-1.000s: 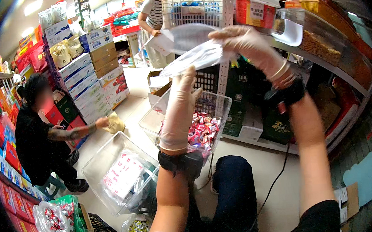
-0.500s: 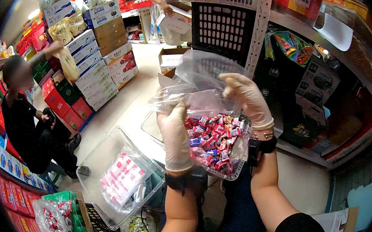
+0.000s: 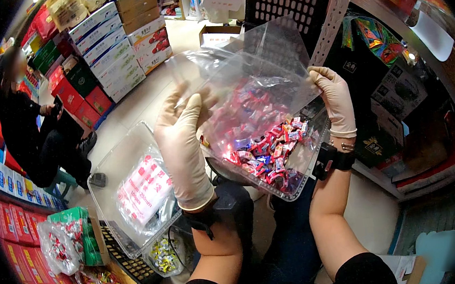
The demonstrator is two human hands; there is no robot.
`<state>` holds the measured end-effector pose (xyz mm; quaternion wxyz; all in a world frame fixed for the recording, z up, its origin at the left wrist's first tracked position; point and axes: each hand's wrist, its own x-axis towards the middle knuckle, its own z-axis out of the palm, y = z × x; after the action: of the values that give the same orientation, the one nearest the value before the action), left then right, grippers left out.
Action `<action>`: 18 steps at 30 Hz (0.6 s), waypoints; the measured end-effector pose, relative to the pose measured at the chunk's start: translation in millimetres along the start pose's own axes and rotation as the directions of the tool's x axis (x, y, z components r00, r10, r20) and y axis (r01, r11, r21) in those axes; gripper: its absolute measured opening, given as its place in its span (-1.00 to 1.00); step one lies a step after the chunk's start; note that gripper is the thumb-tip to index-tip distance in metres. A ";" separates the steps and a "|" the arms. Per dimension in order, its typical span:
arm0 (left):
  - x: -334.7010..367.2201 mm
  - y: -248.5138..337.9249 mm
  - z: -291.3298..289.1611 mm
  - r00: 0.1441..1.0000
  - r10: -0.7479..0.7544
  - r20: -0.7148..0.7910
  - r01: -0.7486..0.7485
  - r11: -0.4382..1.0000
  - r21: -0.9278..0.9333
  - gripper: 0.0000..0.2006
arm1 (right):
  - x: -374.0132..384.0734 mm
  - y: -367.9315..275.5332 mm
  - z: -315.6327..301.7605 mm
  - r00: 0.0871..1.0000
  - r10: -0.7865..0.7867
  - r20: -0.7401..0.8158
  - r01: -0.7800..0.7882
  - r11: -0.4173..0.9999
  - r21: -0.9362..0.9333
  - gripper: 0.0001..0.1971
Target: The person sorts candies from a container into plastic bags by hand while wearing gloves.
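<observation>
Both of my hands wear pale thin gloves. A clear plastic bag [image 3: 227, 71] stretches between them over a clear tub [image 3: 295, 192] of wrapped candies [image 3: 272, 162]. My left hand [image 3: 184, 146] is at the bag's left side, thumb raised and fingers curled around the film; motion blurs the fingertips. At the bag's upper right edge, my right hand [image 3: 334, 97] pinches the film. Red, blue and purple candy wrappers show partly through the plastic. Left of my left hand, a second clear tub [image 3: 103, 207] contains a white plastic pack with red print [image 3: 144, 190].
A seated person in black [image 3: 31, 126] is at left, near stacked cartons [image 3: 106, 50]. Metal shelving [image 3: 338, 18] rises at right. A black crate [image 3: 285, 1] stands ahead. At lower left are bagged candies [image 3: 58, 246] and a bag of yellow-wrapped pieces [image 3: 164, 255].
My hands have moved apart, spreading the crumpled bag wide. The view has shifted slightly. The seated person's raised arm has come down, and the hanging bag is no longer in that hand.
</observation>
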<state>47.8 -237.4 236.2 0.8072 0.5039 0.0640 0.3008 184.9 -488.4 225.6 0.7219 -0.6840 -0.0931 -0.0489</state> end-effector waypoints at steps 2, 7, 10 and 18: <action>-3.4 8.9 0.3 0.995 -0.068 0.068 0.060 0.992 0.109 -0.73 | -4.3 -4.1 3.7 0.999 0.048 -0.007 -0.049 0.995 -0.086 -0.81; -8.4 6.0 9.0 0.994 -0.043 0.098 0.012 0.955 0.297 -0.85 | 10.6 -4.6 0.5 0.945 -0.309 0.111 0.325 0.830 -0.454 -0.75; -11.6 -15.3 -1.4 0.999 -0.036 0.021 0.030 0.967 0.253 -0.87 | -12.9 -66.4 54.2 0.939 -0.070 0.337 0.220 0.875 -0.432 -0.75; -13.0 -34.8 -2.4 0.989 -0.028 -0.147 0.026 0.999 -0.020 -0.89 | -47.3 -108.9 124.7 0.786 0.153 0.598 0.147 0.894 -0.423 -0.78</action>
<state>50.8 -253.5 202.8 0.8089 0.4719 0.1275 0.3267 108.7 -373.3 328.4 0.4741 -0.8091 -0.3088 0.1585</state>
